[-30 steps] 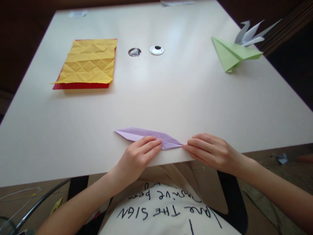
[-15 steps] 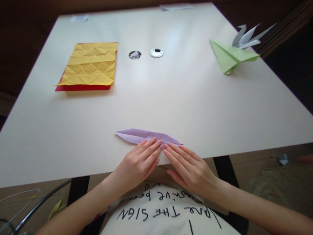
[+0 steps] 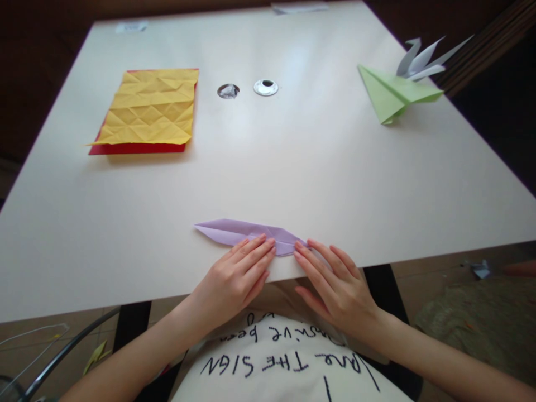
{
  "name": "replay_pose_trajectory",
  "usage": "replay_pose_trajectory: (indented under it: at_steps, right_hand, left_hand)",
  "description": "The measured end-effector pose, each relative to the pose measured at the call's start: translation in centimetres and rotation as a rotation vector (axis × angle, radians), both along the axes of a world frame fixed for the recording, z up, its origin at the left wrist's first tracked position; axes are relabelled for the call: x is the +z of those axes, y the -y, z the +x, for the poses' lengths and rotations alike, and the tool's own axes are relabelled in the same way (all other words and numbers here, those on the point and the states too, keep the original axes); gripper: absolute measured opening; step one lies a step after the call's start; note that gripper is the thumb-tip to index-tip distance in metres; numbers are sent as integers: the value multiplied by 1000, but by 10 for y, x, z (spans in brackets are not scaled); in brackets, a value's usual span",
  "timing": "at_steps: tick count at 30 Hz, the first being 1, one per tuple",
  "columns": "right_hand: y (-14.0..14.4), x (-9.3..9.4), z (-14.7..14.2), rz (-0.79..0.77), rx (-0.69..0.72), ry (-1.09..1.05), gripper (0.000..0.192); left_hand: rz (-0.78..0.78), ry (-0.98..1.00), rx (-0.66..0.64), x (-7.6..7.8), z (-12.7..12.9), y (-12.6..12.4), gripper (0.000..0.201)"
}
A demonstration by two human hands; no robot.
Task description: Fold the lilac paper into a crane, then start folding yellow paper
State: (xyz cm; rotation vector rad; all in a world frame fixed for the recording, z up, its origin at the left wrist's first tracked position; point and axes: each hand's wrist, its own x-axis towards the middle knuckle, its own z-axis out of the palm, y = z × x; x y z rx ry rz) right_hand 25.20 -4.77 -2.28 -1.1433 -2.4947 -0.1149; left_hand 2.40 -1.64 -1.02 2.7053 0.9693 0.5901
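Note:
A folded purple paper (image 3: pixel 228 230), long and pointed at its left end, lies near the front edge of the white table (image 3: pixel 293 184). My left hand (image 3: pixel 237 273) rests flat on the paper's middle, fingers stretched and close together. Over its right end lies my right hand (image 3: pixel 335 279), with fingers straight and slightly spread, the fingertips pressing the paper down. The right tip of the paper is hidden under these fingers.
Yellow creased paper (image 3: pixel 151 106) sits on a red sheet (image 3: pixel 138 149) at the back left. Two round table holes, one with a silvery cap (image 3: pixel 266 87), are at the back. A green paper plane (image 3: pixel 389 92) and a white paper crane (image 3: pixel 419 61) stand at the right.
My right hand has slid to the right along the purple paper, uncovering more of its middle. My left hand has stayed in place on it. The view has shifted slightly.

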Motion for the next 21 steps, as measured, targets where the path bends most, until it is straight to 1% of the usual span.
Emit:
replay_pose_trajectory:
  at_steps: [5, 9, 12, 17, 21]
  right_hand:
    - [3, -1, 13, 11, -12, 14, 43]
    - [5, 0, 17, 8, -40, -16, 42]
    - [6, 0, 17, 6, -45, -35, 41]
    - [5, -1, 17, 2, -54, -66, 41]
    - [6, 1, 17, 5, -48, -71, 41]
  left_hand:
    - [1, 4, 1, 0, 0, 1, 35]
    - [-5, -12, -3, 0, -1, 1, 36]
    - [-13, -45, 32, 0, -3, 2, 38]
    - [9, -134, 130, 0, -8, 11, 46]
    - [34, -193, 162, -1, -12, 16, 52]
